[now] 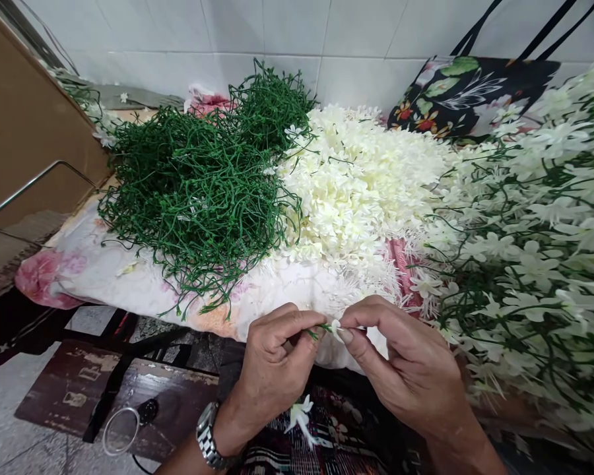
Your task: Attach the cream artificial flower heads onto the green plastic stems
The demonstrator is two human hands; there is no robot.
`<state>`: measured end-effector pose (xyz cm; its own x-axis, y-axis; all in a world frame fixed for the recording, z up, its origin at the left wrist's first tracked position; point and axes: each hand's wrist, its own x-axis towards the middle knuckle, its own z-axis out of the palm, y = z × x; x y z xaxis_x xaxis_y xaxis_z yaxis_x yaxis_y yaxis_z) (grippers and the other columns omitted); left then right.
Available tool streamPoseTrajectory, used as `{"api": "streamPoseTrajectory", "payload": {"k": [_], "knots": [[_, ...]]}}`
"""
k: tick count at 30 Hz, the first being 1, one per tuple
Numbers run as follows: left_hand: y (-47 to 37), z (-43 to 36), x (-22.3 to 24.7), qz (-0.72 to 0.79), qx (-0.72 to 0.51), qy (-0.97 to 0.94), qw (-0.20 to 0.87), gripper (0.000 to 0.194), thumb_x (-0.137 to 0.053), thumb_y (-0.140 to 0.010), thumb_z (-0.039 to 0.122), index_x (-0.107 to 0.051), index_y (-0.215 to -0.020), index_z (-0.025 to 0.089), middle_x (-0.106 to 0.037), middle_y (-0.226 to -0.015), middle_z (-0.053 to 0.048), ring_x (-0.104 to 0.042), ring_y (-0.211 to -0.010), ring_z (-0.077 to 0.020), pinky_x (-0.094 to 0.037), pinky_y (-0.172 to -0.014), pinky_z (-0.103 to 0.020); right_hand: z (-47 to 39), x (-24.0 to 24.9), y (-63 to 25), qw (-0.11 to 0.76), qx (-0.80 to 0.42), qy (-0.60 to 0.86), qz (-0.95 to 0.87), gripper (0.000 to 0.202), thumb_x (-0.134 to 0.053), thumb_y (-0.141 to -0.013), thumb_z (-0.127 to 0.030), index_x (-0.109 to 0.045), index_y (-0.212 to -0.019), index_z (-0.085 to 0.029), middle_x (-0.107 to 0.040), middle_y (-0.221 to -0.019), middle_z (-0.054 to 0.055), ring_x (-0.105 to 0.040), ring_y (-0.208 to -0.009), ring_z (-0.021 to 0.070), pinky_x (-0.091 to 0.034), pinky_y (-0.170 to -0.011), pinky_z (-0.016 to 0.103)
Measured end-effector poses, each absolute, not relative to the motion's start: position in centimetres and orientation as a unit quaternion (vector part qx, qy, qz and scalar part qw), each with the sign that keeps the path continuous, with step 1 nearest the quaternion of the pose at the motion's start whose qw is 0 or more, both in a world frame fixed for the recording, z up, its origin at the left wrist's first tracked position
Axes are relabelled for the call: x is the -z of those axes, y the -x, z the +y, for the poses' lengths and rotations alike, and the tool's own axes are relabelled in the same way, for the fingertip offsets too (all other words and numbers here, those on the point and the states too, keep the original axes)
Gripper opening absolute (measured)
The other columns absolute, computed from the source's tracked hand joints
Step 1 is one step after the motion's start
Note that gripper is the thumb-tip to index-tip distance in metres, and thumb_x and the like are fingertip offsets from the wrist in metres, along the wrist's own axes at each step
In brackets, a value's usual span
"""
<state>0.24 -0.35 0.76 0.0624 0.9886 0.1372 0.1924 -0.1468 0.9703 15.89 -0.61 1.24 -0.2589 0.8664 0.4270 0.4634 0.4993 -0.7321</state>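
Observation:
Between finger and thumb, my left hand [280,349] pinches a green plastic stem [321,328] near its tip. My right hand [400,359] pinches a small white artificial flower [336,329] at the end of that stem; the two hands almost meet. Below my left hand hangs another white flower [300,414] over my lap, and whether it belongs to the same stem is hidden. Beyond my hands lie a tangled heap of bare green stems [202,191] and a heap of loose white blossoms [349,185]. Stems with flowers on them [534,270] are piled to the right.
A floral cloth [113,280] covers the work surface, which backs onto a tiled wall [287,30]. A black floral bag [475,95] leans there. On the left stand a cardboard box [34,99] and a metal wire handle [34,188]. A dark wooden board [173,396] lies lower down.

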Motion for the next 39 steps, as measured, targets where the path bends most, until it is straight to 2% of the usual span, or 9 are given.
{"api": "streamPoseTrajectory", "payload": {"k": [10,21,31,36,39], "knots": [[-0.2,0.7,0.0,0.476,-0.435,-0.636,0.424,0.025,-0.053,-0.074,0.004,-0.073,-0.069,0.018,-0.048,-0.052,0.002,-0.042,-0.049,-0.0100,-0.032,-0.050,-0.022,0.1,-0.7,-16.0,0.400,-0.226,0.459,-0.760,0.010,-0.050,-0.086,-0.012,-0.053,-0.081,-0.019,-0.056,-0.069,-0.001,-0.055,-0.061,0.0101,-0.044,-0.057,0.020],[-0.3,1.1,0.9,0.440,-0.452,-0.693,0.349,0.020,-0.048,-0.076,0.003,-0.057,-0.062,0.015,-0.041,-0.051,0.005,-0.039,-0.047,-0.0075,-0.029,-0.045,-0.018,0.4,0.8,-15.5,0.410,-0.274,0.471,-0.731,0.010,-0.049,-0.088,-0.012,-0.051,-0.081,-0.019,-0.051,-0.068,-0.003,-0.050,-0.060,0.0073,-0.041,-0.056,0.018],[-0.5,1.2,0.9,0.459,-0.446,-0.684,0.349,0.023,-0.045,-0.075,0.004,-0.049,-0.057,0.016,-0.037,-0.051,0.006,-0.036,-0.047,-0.0072,-0.028,-0.045,-0.019,0.6,1.0,-15.0,0.426,-0.265,0.456,-0.736,0.012,-0.049,-0.088,-0.010,-0.049,-0.081,-0.020,-0.051,-0.068,-0.004,-0.049,-0.060,0.0056,-0.040,-0.056,0.015],[-0.6,1.3,0.8,0.464,-0.437,-0.681,0.360,0.022,-0.045,-0.075,0.005,-0.051,-0.057,0.016,-0.038,-0.051,0.006,-0.036,-0.048,-0.0072,-0.029,-0.046,-0.019,0.5,1.1,-15.1,0.423,-0.252,0.454,-0.742,0.011,-0.049,-0.087,-0.010,-0.049,-0.081,-0.019,-0.051,-0.069,-0.004,-0.050,-0.061,0.0059,-0.041,-0.057,0.015],[-0.4,1.2,0.7,0.461,-0.424,-0.666,0.405,0.020,-0.046,-0.076,0.005,-0.055,-0.061,0.015,-0.043,-0.053,0.005,-0.039,-0.050,-0.0069,-0.031,-0.047,-0.018,0.4,1.1,-15.1,0.432,-0.231,0.452,-0.746,0.009,-0.050,-0.088,-0.010,-0.052,-0.086,-0.019,-0.053,-0.072,-0.003,-0.051,-0.064,0.0060,-0.042,-0.059,0.015]]}}
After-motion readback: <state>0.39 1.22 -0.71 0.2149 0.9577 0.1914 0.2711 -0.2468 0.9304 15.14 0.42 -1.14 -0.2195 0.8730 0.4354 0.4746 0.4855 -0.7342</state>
